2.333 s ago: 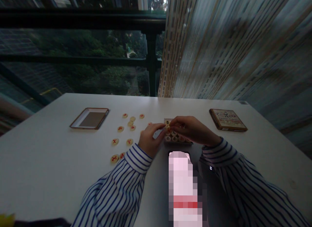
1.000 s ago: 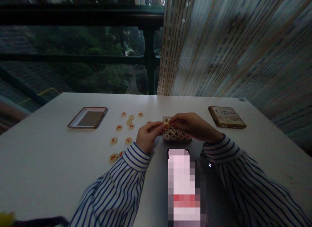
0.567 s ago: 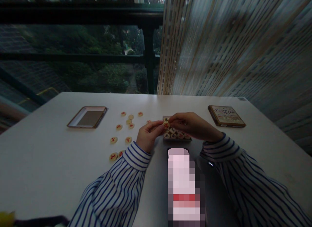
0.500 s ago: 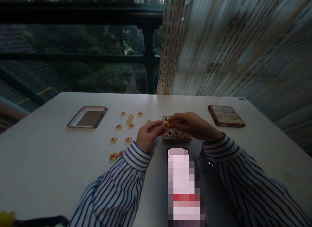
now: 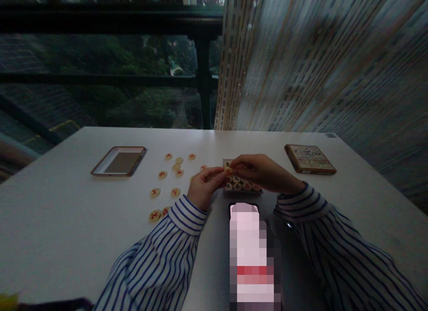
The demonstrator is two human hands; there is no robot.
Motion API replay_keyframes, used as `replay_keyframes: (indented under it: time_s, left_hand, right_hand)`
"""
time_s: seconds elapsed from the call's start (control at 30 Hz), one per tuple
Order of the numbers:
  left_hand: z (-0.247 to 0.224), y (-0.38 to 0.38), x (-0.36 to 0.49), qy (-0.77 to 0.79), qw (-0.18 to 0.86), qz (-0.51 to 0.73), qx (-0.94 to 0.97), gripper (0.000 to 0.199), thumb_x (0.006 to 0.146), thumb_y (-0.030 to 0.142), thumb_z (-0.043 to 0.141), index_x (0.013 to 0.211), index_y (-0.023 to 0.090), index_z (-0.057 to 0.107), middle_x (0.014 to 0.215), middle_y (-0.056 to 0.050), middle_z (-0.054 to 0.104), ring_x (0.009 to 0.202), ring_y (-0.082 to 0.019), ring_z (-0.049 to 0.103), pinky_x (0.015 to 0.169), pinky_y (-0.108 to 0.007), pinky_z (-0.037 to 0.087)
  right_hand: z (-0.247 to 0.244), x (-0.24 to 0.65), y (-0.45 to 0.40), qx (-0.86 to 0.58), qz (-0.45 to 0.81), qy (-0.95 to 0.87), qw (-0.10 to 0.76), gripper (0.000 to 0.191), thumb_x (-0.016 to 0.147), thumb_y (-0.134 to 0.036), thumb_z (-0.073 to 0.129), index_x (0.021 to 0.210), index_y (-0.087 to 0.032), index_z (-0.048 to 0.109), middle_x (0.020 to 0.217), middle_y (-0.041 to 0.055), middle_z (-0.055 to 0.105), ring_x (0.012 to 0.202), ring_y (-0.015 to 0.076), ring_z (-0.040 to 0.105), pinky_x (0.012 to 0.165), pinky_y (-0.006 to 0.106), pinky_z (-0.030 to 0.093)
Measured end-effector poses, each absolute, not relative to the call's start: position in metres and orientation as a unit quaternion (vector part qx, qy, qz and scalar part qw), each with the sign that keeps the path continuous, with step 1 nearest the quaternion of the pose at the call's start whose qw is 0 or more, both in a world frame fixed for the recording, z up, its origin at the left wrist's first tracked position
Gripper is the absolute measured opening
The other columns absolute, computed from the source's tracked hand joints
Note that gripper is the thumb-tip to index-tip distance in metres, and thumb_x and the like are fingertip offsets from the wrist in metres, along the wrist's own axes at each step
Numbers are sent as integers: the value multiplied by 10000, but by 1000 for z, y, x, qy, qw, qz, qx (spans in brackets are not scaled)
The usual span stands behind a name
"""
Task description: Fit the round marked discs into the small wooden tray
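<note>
A round Chinese chess piece (image 5: pixel 228 171) with a red character is pinched between the thumb and fingers of my left hand (image 5: pixel 204 186). My right hand (image 5: pixel 264 172) reaches in from the other side, its fingertips closed at the piece's right edge. Both hands are above a shallow box (image 5: pixel 242 192), which holds rows of pieces with dark and red characters. My right hand hides the back right part of that box. Left of my left hand, several loose pieces (image 5: pixel 175 192) lie scattered on the white table (image 5: pixel 83 239), most with red characters facing up.
An open, shallow lid or tray (image 5: pixel 94 173) lies at the left. At the right is a flat decorated box (image 5: pixel 311 159). A phone (image 5: pixel 250 239) with a blurred screen stands near me between my forearms. Beyond the table are a dark railing (image 5: pixel 203 79) and a curtain (image 5: pixel 267 70).
The piece at my fingertips has tilted and dropped very slightly over the box. Both hands stay almost in place, and the loose pieces lie as before.
</note>
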State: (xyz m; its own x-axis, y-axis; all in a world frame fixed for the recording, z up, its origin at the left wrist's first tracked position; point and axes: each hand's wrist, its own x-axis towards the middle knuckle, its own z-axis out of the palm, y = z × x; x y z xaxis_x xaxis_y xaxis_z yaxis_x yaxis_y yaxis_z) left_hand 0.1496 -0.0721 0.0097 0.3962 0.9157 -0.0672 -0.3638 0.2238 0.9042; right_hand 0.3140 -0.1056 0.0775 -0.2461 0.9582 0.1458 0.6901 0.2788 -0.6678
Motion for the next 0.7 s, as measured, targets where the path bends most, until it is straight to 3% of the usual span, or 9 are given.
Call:
replay_keyframes:
  time_s: [0.27, 0.7]
  left_hand:
    - [11, -71, 150, 348, 689, 452, 446, 281, 576, 284, 742, 782, 113, 658, 638, -26, 657, 566, -97, 595, 593, -231, 500]
    - [8, -70, 150, 362, 670, 440, 477, 330, 569, 335, 741, 803, 116, 661, 678, -54, 678, 600, -129, 610, 601, -264, 503]
  right_hand:
    - [77, 316, -106, -544, 226, -771, 243, 200, 801, -292, 518, 918, -187, 642, 777, 5, 677, 672, 116, 602, 608, 216, 440]
    - [79, 315, -106, -521, 223, -791, 232, 189, 814, -267, 510, 910, -182, 649, 751, -3, 667, 638, 92, 577, 587, 195, 412]
